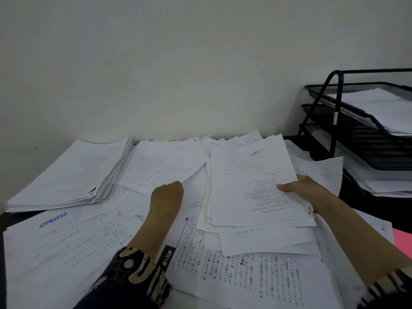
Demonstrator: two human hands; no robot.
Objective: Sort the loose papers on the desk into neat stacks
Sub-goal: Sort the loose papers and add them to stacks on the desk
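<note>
Loose papers, light, limp and prone to sliding, cover the desk: the right hand pinches a held sheaf at its right edge, the left hand reaches onto central sheets, grip unclear; best lifted by edges.

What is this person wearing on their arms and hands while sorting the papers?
Both hands, the left hand and the right hand, are bare, with no gloves. The forearms are uncovered. Each arm has a dark sleeve with bold cream curving patterns, ending well short of the wrist.
</note>
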